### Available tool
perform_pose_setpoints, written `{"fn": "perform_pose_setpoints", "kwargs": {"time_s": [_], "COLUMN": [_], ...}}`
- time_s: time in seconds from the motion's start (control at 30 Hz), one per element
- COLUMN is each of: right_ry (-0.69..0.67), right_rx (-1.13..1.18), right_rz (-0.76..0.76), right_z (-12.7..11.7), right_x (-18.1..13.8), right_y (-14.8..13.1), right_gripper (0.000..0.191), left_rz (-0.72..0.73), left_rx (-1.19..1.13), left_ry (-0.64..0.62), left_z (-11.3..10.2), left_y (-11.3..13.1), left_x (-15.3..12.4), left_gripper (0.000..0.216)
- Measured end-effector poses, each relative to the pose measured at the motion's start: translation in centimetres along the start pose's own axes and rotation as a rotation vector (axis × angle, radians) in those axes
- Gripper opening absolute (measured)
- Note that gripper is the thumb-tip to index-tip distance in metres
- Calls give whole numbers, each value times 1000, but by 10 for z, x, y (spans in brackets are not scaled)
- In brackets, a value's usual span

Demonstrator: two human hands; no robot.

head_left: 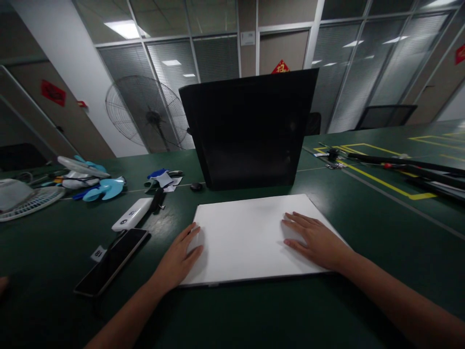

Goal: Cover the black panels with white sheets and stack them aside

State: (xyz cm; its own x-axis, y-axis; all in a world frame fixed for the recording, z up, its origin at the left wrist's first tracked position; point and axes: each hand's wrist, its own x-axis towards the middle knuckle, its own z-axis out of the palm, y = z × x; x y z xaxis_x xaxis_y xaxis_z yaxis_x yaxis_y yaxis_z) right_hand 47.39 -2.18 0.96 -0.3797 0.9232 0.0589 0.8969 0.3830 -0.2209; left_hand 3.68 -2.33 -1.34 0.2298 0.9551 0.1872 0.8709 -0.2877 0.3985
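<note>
A flat white board [243, 242] lies on the dark green table in front of me. At its left edge rests my left hand [178, 257], fingers apart and touching the rim and surface. My right hand [314, 237] lies flat across the board's right side with its fingers spread. Neither hand holds anything. Behind the board stands a large black panel [250, 135], upright and tilted.
To the left lie a phone [113, 261], a white power bank [133, 214] and several fan parts [105, 188]. A small black object [196, 186] sits by the panel's base. Black rods [417, 167] and yellow tape lines [385, 182] are on the right.
</note>
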Motion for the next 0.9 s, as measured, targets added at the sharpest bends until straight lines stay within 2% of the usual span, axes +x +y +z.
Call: {"fn": "perform_pose_setpoints", "kwargs": {"time_s": [0.13, 0.3, 0.4, 0.57, 0.73, 0.8, 0.9], "right_ry": [-37, -207, -209, -5, 346, 441, 497], "right_rx": [36, 109, 150, 56, -115, -144, -167], "right_rz": [-146, -390, -441, -605, -851, -963, -1059], "right_z": [-6, -13, -10, -2, 0, -2, -7], "right_x": [-5, -11, -11, -12, -17, -19, -21], "right_y": [-5, -28, -38, -43, -55, -61, -66], "right_gripper": [79, 95, 90, 62, 26, 21, 24], "left_rz": [-18, 33, 53, 70, 64, 45, -7], "left_rx": [24, 53, 76, 106, 114, 96, 4], "left_ry": [-24, -6, -13, -31, -51, -55, -51], "left_z": [1, -1, -1, 2, 1, -3, -9], "left_y": [0, 1, 1, 1, 4, 6, 6], "left_x": [0, 0, 0, 0, -1, -1, 1], "left_gripper": [58, 54, 54, 55, 56, 57, 58]}}
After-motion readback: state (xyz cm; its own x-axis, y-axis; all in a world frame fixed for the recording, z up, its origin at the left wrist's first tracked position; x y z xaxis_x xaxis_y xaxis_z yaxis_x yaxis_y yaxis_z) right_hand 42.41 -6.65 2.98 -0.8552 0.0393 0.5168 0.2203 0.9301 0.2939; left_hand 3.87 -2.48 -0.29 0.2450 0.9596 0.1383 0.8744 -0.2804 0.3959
